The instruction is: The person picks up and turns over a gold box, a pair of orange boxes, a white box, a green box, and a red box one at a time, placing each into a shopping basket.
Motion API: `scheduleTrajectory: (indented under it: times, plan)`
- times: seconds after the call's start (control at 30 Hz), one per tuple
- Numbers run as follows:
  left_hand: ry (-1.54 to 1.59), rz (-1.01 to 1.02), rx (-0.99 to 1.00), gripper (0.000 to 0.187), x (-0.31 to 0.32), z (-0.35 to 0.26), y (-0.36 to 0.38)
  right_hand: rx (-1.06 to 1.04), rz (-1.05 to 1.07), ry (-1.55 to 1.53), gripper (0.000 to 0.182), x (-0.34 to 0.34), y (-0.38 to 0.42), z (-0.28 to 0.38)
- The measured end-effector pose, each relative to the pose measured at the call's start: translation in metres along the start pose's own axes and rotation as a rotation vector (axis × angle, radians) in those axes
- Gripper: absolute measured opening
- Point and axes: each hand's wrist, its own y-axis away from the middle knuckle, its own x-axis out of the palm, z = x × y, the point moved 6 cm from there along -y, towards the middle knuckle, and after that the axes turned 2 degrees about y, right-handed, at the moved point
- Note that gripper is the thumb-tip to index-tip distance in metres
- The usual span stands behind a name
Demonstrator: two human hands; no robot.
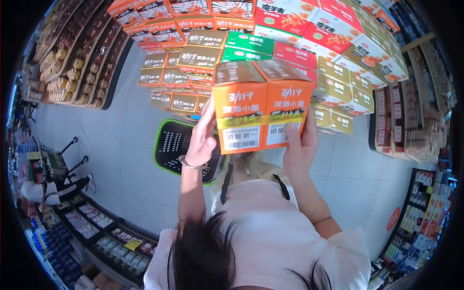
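Far L: shelves (79, 63) w/ packaged goods. Below them, a person (46, 192) in white top & dark trousers w/ white stripe, nr a shopping cart (57, 166). Lower L: low display racks (104, 232), small packs in rows, yellow tag on one.

L-ctr: black basket (169, 145), green rim, on tiled floor (133, 145), partly hidden behind L forearm. L hand (200, 140), bangle at wrist, flat against L side of orange boxes (263, 116); fingers up along side, thumb nr lower front edge.

Ctr: the 2 orange boxes, side by side, touching, brownish tops, yellow band & white label on fronts. Held up btwn both hands, in front of the stacked cartons (246, 46) (orange, brown, green, red, gold). Hands wide apart, one box pair's width btwn.

R-ctr: R hand (299, 150) on R side of pair, thumb across front of R box, fingers up the side. Far R: more shelves (411, 111) w/ goods; below, a rack (418, 208) of small colourful packs, red round floor sign (393, 219) just beside.
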Motion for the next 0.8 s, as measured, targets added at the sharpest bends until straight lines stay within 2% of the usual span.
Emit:
scheduleTrajectory:
  times: [0.07,0.1,0.17,0.2,0.27,0.3,0.4,0.47,0.57,0.63,0.67,0.73,0.8]
  plan:
    - [-0.125,0.061,0.074,0.095,0.020,-0.017,-0.026,0.105,-0.069,-0.230,0.050,-0.018,-0.016,-0.006]
    - [-0.127,0.083,0.069,0.095,0.025,-0.016,-0.033,0.124,-0.077,-0.266,0.049,-0.024,-0.022,-0.003]
    - [-0.425,0.127,0.197,0.092,0.037,-0.020,-0.044,0.139,-0.100,-0.317,0.049,-0.036,-0.029,0.000]
    - [-0.426,0.142,0.192,0.092,0.044,-0.019,-0.048,0.155,-0.102,-0.363,0.049,-0.041,-0.031,0.001]
    - [-0.379,0.099,0.241,0.090,0.056,-0.025,-0.055,0.158,-0.123,-0.348,0.048,-0.049,-0.035,0.006]
    - [-0.265,0.084,0.089,0.091,0.064,-0.022,-0.054,0.154,-0.133,-0.348,0.048,-0.053,-0.037,0.008]
    - [-0.160,0.084,-0.013,0.095,0.085,-0.029,-0.058,0.137,-0.154,-0.358,0.047,-0.064,-0.043,0.014]
    - [-0.139,0.096,-0.013,0.097,0.093,-0.033,-0.065,0.124,-0.168,-0.365,0.046,-0.073,-0.045,0.019]
    - [0.114,-0.054,-0.126,0.097,0.088,-0.017,-0.067,0.067,-0.124,-0.356,0.047,-0.085,-0.048,0.020]
    - [0.190,-0.041,-0.151,0.097,0.093,-0.016,-0.073,-0.122,0.007,-0.229,0.059,-0.092,-0.051,0.010]
    - [0.268,-0.044,-0.178,0.098,0.095,-0.015,-0.074,-0.118,0.000,-0.229,0.059,-0.095,-0.051,0.003]
    - [0.264,-0.041,-0.157,0.095,0.101,-0.013,-0.077,0.071,0.060,-0.390,0.072,-0.093,-0.047,-0.020]
    - [0.118,-0.022,-0.110,0.092,0.104,-0.012,-0.077,0.108,0.062,-0.394,0.075,-0.097,-0.044,-0.030]
